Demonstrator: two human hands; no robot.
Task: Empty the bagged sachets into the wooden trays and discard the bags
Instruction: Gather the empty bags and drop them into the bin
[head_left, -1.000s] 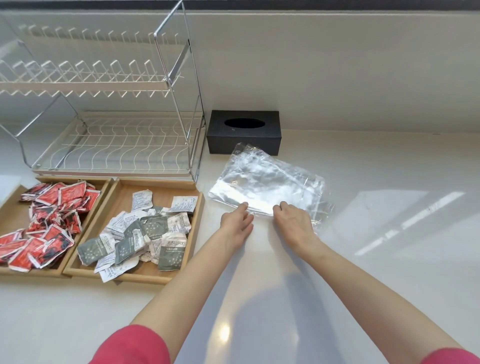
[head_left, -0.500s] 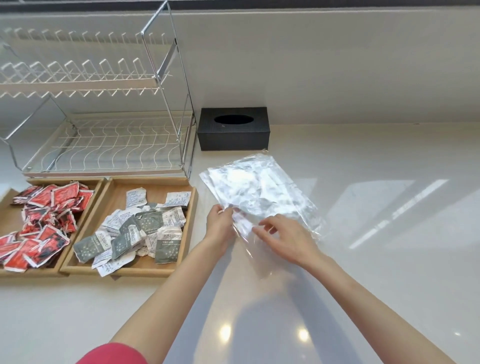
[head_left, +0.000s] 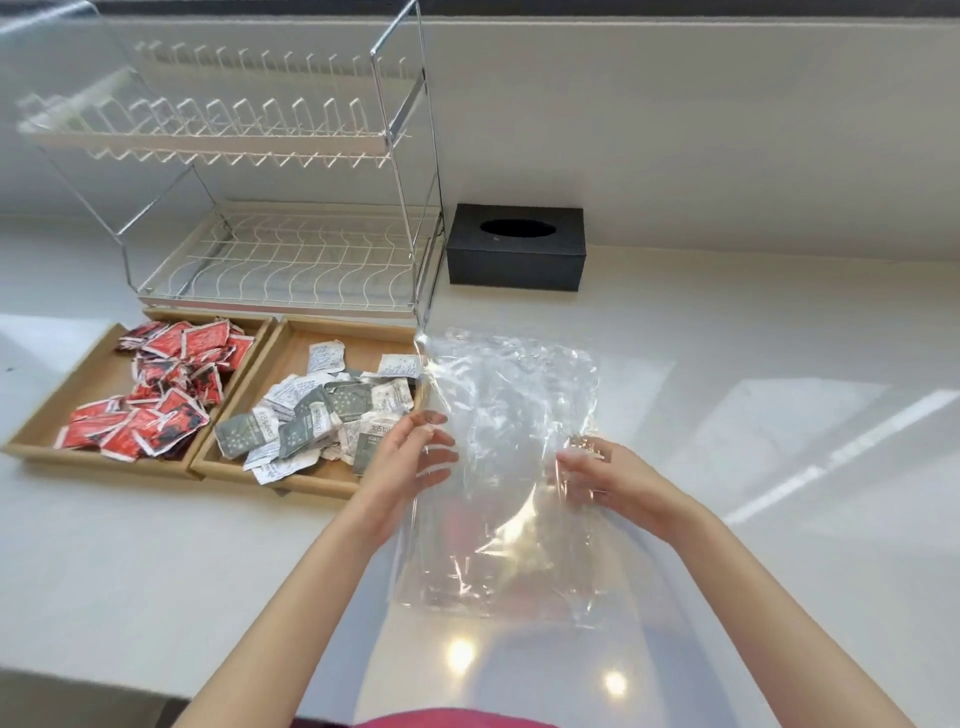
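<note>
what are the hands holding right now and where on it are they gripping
Both hold the empty clear plastic bag, lifted over the counter. The left hand grips its left edge, the right hand its right edge, both about mid-height.

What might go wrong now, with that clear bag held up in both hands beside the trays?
The clear bag is thin and slippery, and the left hand and right hand hold only its side edges, so it may slip free. Its upper corner hangs over the right tray, so a sweep might flick the grey and white sachets out. Whether it is fully empty is hard to tell.
</note>
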